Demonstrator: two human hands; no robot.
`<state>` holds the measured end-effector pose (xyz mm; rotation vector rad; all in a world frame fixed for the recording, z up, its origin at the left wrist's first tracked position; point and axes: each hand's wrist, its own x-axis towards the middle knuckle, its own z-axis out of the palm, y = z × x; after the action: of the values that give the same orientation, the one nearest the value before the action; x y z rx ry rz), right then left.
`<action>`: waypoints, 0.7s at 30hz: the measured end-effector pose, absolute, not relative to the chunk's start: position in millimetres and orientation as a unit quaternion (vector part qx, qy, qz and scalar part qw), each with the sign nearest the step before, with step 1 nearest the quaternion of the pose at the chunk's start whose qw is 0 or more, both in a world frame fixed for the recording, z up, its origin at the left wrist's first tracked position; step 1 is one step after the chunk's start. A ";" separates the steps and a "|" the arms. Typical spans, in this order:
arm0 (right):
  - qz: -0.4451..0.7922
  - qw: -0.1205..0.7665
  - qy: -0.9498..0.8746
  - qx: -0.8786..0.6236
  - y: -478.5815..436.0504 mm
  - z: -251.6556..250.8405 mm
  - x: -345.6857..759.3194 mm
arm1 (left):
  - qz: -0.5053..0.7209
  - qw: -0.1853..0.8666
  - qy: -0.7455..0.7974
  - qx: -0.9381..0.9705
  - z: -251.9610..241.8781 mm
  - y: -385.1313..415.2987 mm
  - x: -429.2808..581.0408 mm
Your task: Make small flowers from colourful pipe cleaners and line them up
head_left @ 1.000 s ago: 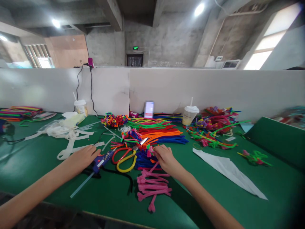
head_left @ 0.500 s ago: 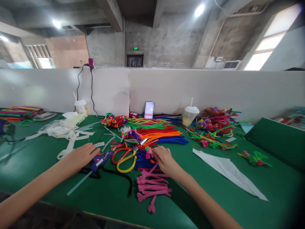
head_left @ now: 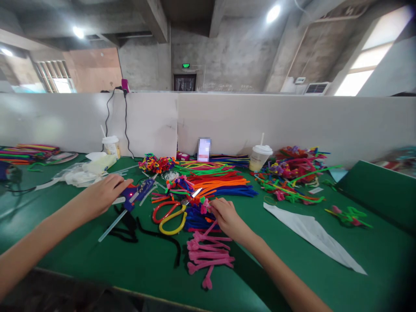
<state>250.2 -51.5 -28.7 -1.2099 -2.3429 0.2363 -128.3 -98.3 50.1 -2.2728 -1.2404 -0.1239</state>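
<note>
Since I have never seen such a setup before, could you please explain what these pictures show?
There is no machine: a person works bare-handed, seen through a camera worn on the head, looking forward and down. The left hand has its grip on a blue glue gun, with a pale stick poking from its back. The right hand pinches a small pink-and-green piece. On the green table lie red-and-yellow-handled scissors, bundles of colourful fuzzy stems and shorter pink stems; two lidded cups stand farther back.
</note>
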 end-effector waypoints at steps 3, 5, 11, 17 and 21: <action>0.086 0.250 -0.854 -0.448 -51.1 -26.9 251.6 | -0.059 0.281 -0.465 -0.837 64.6 -94.2 -128.4; 0.090 0.260 -0.853 -0.444 -50.6 -26.4 252.9 | -0.068 0.280 -0.469 -0.835 67.3 -92.7 -127.1; 0.092 0.293 -0.856 -0.416 -44.5 -27.5 257.1 | -0.063 0.278 -0.443 -0.850 49.1 -94.3 -116.5; 0.099 0.290 -0.865 -0.398 -38.7 -28.1 257.8 | -0.055 0.308 -0.373 -0.874 33.7 -100.5 -103.4; 0.110 0.277 -0.869 -0.394 -38.7 -24.9 256.8 | -0.034 0.320 -0.355 -0.878 30.0 -100.6 -99.0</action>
<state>256.8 -38.7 -24.9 -1.0590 -2.3348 0.2950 -99.0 -100.6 30.0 -2.3079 -0.9322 -0.0898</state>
